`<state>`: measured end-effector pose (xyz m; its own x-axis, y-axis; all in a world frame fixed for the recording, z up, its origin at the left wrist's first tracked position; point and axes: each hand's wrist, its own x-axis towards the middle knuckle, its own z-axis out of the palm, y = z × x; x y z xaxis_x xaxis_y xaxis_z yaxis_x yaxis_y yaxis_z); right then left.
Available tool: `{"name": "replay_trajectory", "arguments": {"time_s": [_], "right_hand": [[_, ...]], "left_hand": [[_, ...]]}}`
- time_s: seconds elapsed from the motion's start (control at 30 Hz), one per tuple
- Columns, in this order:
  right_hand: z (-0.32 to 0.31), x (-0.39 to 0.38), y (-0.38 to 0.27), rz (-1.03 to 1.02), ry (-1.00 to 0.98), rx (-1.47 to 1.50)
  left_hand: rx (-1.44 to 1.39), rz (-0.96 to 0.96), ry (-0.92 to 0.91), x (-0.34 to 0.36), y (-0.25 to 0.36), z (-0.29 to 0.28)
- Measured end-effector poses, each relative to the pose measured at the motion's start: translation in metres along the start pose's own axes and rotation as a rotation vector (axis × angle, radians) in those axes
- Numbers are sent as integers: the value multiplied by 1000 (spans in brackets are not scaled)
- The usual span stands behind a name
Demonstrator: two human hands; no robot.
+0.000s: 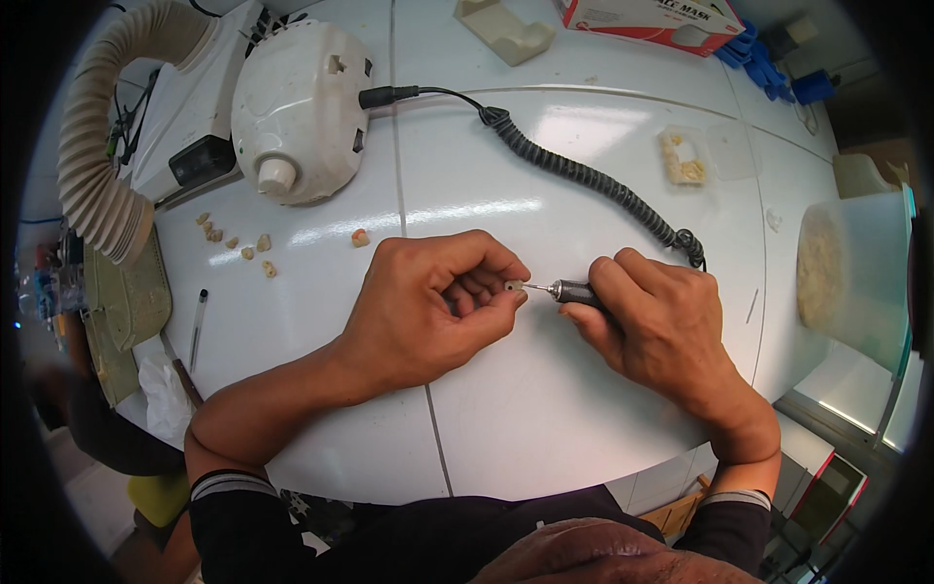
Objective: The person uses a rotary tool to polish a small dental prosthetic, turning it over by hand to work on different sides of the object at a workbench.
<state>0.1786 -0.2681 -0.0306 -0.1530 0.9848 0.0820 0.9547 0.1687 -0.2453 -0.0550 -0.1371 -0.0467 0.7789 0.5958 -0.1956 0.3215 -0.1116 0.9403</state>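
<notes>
My left hand [428, 307] pinches a small pale tooth-shaped piece [513, 287] between thumb and fingertips, just above the white table [506, 419]. My right hand [657, 321] grips a dark rotary handpiece [576, 291] like a pen. Its thin metal bit touches the small piece from the right. A black coiled cord [584, 175] runs from the handpiece up to a white rounded motor unit [297, 107] at the back left.
Several small tooth pieces [238, 245] lie scattered at the left, one more [361, 237] near the left hand. A ribbed suction hose [97, 146] curves at far left. A pen [197, 326], a small clear dish [684, 156], a translucent tub [856, 273] and a red-and-white box [662, 19] stand around.
</notes>
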Motion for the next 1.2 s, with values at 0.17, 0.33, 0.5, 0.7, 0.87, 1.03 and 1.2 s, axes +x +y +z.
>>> {"name": "replay_trajectory", "arguments": {"time_s": [0.17, 0.33, 0.5, 0.7, 0.87, 1.03, 1.2], "right_hand": [[-1, 1, 0, -16, 3, 3], [0, 0, 0, -11, -5, 11], [0, 0, 0, -4, -7, 7], [-1, 1, -1, 2, -8, 9], [-1, 1, 0, 3, -6, 22], [-1, 1, -1, 12, -10, 17], [-1, 1, 0, 5, -13, 5]], "left_hand": [[8, 1, 3, 0, -1, 0], [3, -6, 1, -1, -2, 0], [-1, 2, -1, 0, -1, -1], [-6, 3, -5, 0, 0, -1], [-7, 3, -6, -1, -1, -1], [2, 17, -9, -1, -1, -1], [-7, 19, -4, 0, -1, -1]]}}
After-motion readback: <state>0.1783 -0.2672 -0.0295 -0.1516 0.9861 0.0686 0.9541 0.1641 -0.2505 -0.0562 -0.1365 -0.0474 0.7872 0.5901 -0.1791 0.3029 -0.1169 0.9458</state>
